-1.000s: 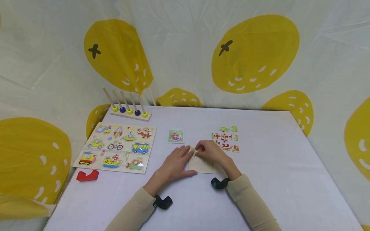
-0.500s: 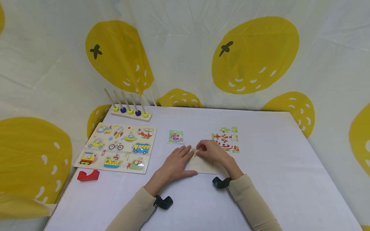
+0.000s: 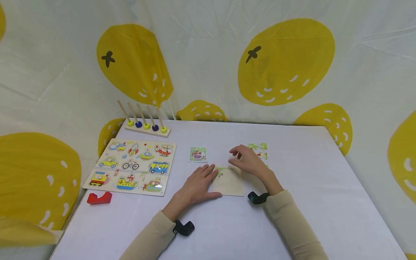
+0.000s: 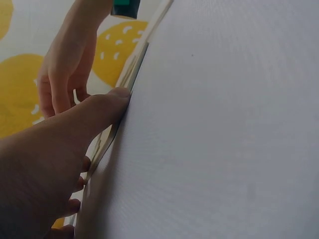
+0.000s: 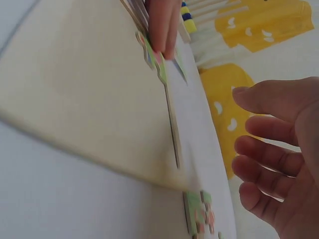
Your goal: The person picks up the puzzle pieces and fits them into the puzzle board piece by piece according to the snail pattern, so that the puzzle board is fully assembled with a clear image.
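Note:
A square wooden puzzle board [image 3: 229,186] lies on the table between my hands. My left hand [image 3: 198,185] rests along its left side, fingers stretched toward the top left corner and thumb at the near edge. A small green puzzle piece [image 3: 220,173] sits in that corner, beside the left fingertips; the right wrist view shows the jigsaw piece [image 5: 160,67] at the fingers too. My right hand [image 3: 248,161] is lifted over the board's far right corner, its fingers loosely bent and holding nothing. Loose jigsaw pieces [image 3: 262,146] lie just beyond it, partly hidden by the hand.
A small picture card [image 3: 198,154] lies beyond the board. To the left is a peg puzzle [image 3: 130,167] of vehicles, with a red notched block [image 3: 99,198] in front. A rack of upright pegs with beads [image 3: 147,128] stands at the far left edge.
My right hand has let go of the green piece at the board's corner and moved up and right toward the loose pieces. The left hand has stayed in place.

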{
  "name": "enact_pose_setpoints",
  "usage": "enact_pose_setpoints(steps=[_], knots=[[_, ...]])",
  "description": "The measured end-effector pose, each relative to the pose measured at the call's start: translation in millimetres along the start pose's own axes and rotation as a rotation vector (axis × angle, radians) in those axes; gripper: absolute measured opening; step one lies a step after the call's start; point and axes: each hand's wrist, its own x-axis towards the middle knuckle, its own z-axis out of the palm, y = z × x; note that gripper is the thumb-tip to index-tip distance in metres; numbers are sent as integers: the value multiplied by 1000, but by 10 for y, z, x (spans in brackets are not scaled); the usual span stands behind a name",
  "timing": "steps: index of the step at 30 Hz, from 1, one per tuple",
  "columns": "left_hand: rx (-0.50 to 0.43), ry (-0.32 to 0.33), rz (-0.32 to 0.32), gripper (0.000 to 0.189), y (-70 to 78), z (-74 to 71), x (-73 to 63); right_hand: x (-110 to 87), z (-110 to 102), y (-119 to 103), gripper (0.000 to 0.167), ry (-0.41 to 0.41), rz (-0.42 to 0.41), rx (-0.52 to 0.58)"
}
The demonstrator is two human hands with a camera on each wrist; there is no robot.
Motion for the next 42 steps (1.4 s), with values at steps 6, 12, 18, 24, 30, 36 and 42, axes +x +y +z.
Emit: enact_pose_setpoints(steps=[6,12,18,24,30,36,42], knots=[[-1,-6,-6,88,-3,6,-4,56,-104,149,44,29,55,-32],[-10,-17,-12,88,0,16,-10,91,-145,285,49,29,117,-45],[-6,-12,-9,89,10,16,-8,108,-202,398,53,26,166,-41],[-13,-14,-10,88,24,-2,-15,138,-285,485,53,34,182,-27],[-12,-12,-9,88,27,3,-18,180,-329,620,52,23,223,-42],[-22,-6,-10,88,28,1,-17,217,-393,721,49,20,216,-57],[-14,1,-8,88,20,-4,-7,258,-474,788,46,2,212,-77]])
